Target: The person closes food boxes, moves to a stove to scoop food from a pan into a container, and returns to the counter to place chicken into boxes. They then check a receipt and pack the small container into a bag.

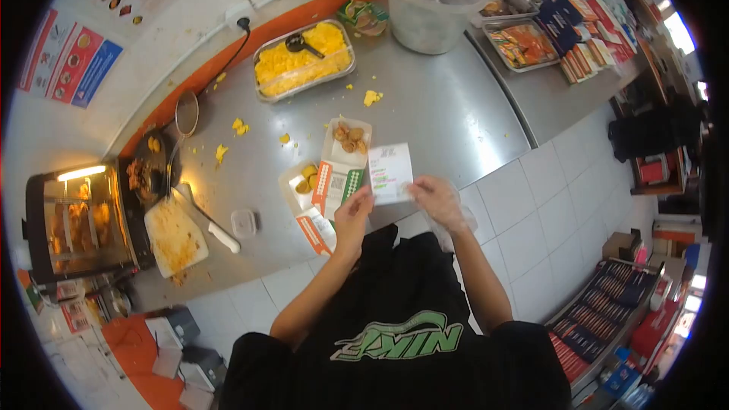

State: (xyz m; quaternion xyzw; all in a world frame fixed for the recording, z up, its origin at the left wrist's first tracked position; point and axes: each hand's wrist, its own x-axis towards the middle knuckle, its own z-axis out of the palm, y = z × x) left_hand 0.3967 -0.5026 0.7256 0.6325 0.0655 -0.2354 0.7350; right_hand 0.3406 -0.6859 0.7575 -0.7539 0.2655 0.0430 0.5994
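Note:
A white printed card or small box (390,173) is held up over the counter's front edge. My left hand (354,218) pinches its lower left corner, and my right hand (438,201) grips its lower right side. Clear plastic hangs by my right wrist. Just left of the card lie two open paper boxes with red and green printed flaps: one box (357,157) holds brown round pieces (350,137), the other (285,181) holds yellowish pieces (306,178).
Behind are a tray of yellow food (304,61) with a black scoop and a large plastic tub (433,19). To the left are a knife (222,237), a cutting board (173,239), a strainer (187,113) and a lit food warmer (80,216). Packets fill a tray (521,67) at right.

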